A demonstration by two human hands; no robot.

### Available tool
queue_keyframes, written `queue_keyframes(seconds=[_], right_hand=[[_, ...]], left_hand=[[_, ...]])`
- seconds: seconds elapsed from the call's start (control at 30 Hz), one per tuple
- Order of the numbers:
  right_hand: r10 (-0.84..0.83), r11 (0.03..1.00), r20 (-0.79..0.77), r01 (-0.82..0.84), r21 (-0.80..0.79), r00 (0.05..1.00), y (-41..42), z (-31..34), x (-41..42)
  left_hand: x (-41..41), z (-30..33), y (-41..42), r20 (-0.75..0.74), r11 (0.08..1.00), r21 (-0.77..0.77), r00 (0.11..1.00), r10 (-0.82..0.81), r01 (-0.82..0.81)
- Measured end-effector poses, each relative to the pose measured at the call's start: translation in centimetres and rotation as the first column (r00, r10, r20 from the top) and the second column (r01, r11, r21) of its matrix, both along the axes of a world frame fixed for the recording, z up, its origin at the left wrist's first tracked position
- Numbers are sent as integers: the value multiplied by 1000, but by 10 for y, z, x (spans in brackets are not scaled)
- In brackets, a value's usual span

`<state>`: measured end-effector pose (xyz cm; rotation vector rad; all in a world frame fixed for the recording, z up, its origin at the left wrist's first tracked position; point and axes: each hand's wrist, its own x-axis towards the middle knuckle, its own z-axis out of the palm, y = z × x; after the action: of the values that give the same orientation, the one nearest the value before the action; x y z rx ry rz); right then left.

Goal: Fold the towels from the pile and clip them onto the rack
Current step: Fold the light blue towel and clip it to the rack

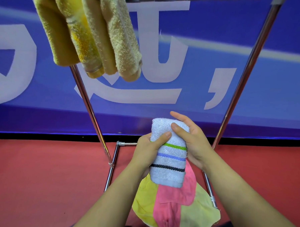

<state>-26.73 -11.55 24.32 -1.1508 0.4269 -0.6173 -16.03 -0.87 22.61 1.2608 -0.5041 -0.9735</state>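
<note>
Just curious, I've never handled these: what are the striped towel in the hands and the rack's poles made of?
The striped towel looks like looped terry cloth, probably cotton: a fuzzy, matte nap. The rack's poles look like polished metal, perhaps chromed or stainless steel: shiny with bright reflections.

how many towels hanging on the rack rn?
4, bunched at the rack's upper left: mustard, bright yellow, tan, beige. More may hang beyond the top edge.
</note>
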Motion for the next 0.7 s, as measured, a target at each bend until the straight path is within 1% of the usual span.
queue_keyframes(seconds=[0.1, 0.2, 0.27, 0.33, 0.4, 0.5, 0.57, 0.6, 0.63, 0.7], right_hand=[[-117, 993, 4, 117, -10, 993, -2, -3, 2], [-179, 984, -4, 179, -7, 984, -5, -3, 3], [-270, 960, -40, 267, -80, 962, -9, -4, 1], [-364, 910, -86, 335, -243, 927, -16, -7, -3], [-365, 873, -122, 294, -390, 923, -20, -9, -5], [-202, 870, -184, 90, -485, 962, -19, -8, -6], [-102, 861, -260, -46, -507, 960, -15, -7, -6], [-74, 865, -297, -87, -494, 952, -13, -6, -7], [-60, 874, -323, -106, -474, 944, -12, -5, -7], [-77, 885, -341, -93, -456, 937, -10, -5, -7]], left_hand=[[1, 1, -1, 13, 1000, -7, 1000, 5, -5], [5, 3, -1, 29, 998, -19, 998, 57, -56], [11, 4, 1, 54, 994, -24, 992, 112, -111], [19, 5, 4, 109, 994, -32, 988, 109, -107], [24, 6, 8, 195, 998, -26, 979, 53, -48], [23, 8, 14, 332, 996, 34, 939, -93, 87], [21, 7, 16, 371, 979, 86, 906, -204, 185], [20, 6, 16, 368, 970, 105, 897, -244, 221], [19, 5, 17, 357, 964, 116, 895, -267, 241], [19, 5, 18, 334, 959, 124, 899, -282, 255]])
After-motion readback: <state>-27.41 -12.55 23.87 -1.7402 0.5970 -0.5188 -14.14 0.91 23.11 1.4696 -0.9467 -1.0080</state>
